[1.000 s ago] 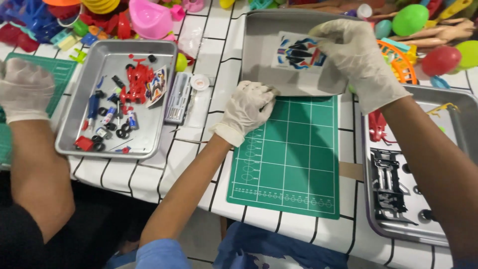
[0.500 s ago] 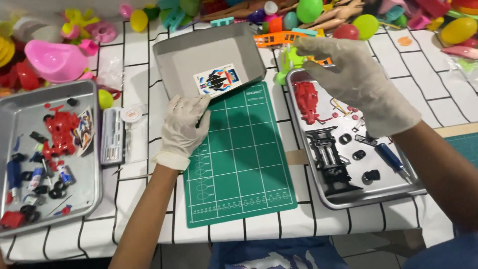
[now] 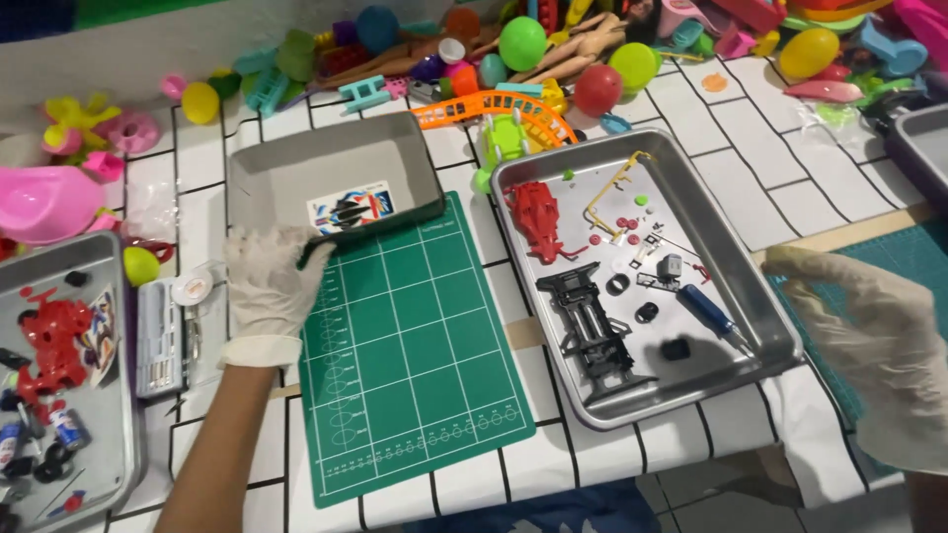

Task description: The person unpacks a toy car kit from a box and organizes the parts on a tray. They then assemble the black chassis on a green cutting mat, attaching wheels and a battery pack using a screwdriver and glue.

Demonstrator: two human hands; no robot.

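My left hand, in a white glove, lies at the upper left corner of a green cutting mat. Its fingers curl on the front left corner of a shallow metal tray, which overlaps the mat's top edge and holds only a coloured sticker sheet. My right hand, also gloved, hovers with fingers spread and nothing in it. It is just right of a second metal tray holding a red toy car body, a black chassis, small wheels and a blue screwdriver.
A third tray with red parts and small bottles sits at the far left, with a clear box of small tools beside it. Bright plastic toys and balls crowd the back of the tiled table. Another green mat lies at the right.
My right hand left the sticker tray and swung right, past the parts tray. The view turned right, and my left hand stayed at the mat's corner by the sticker tray.
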